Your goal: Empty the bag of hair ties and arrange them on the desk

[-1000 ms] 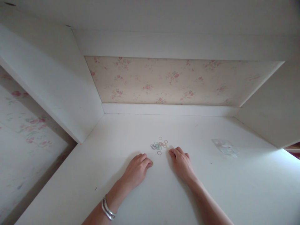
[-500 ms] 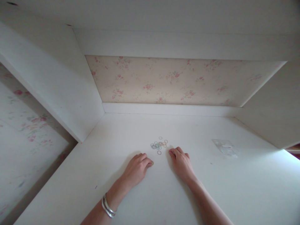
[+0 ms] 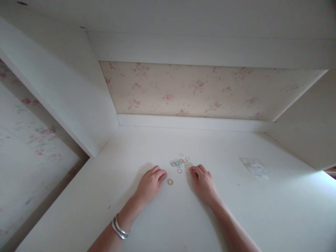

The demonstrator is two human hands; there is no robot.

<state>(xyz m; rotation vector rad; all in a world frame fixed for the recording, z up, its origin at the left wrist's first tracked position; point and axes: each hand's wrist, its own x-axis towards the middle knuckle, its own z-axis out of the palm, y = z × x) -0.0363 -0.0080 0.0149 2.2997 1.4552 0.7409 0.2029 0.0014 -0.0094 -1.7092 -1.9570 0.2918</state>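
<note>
A loose cluster of small thin rings (image 3: pixel 179 162), like little elastic bands in pale green, brown and orange, lies on the white tabletop between and beyond my hands. Nearer to me rests a yellowish ring-like band (image 3: pixel 170 182), apart from the cluster. My left hand (image 3: pixel 152 182) is just left of that band, thumb and fingers closed together, with nothing visible in them. To the right of the cluster, my right hand (image 3: pixel 203 179) rests on the table in a pinch. Whatever its fingertips may hold is hidden.
A clear plastic bag (image 3: pixel 254 167) lies on the right of the white tabletop (image 3: pixel 173 224). White side panels (image 3: pixel 63 84) and a back ledge (image 3: pixel 194 122) border it. A small dark sliver (image 3: pixel 109 207) lies near my left forearm, which wears silver bangles (image 3: pixel 120 227).
My left hand has let go of the yellowish band and moved slightly away to the left and up. The band now lies on the table. My right hand stays nearly still.
</note>
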